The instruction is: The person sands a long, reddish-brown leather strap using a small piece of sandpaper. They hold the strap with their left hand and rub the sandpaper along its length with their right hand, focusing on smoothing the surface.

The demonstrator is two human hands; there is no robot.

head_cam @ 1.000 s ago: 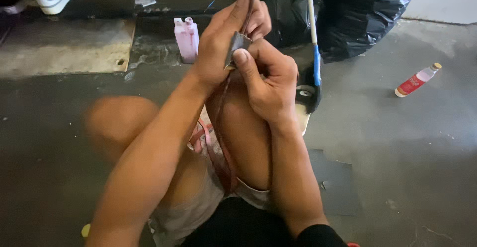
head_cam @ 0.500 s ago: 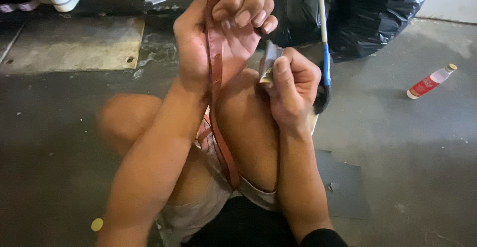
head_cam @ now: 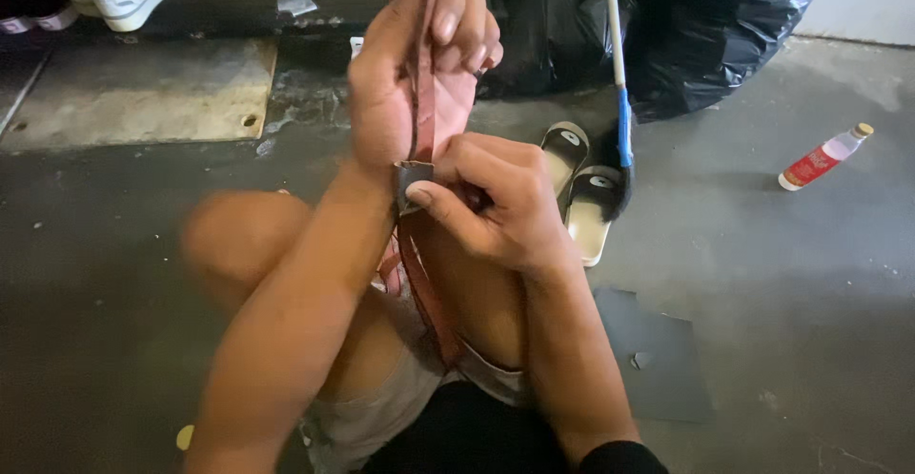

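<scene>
My left hand [head_cam: 410, 83] is closed around the brown strap [head_cam: 422, 102], which runs up out of the top of the view and down past my knees, much as it did half a second ago. My right hand [head_cam: 496, 202] has slid left since then and now pinches a small grey piece [head_cam: 412, 181] against the strap at my left wrist, fingers curled tight. The sandals [head_cam: 583, 198] have come into view beside the blue-and-white pole [head_cam: 620, 83], and the red bottle [head_cam: 822, 158] lies well apart on the floor [head_cam: 810, 322].
</scene>
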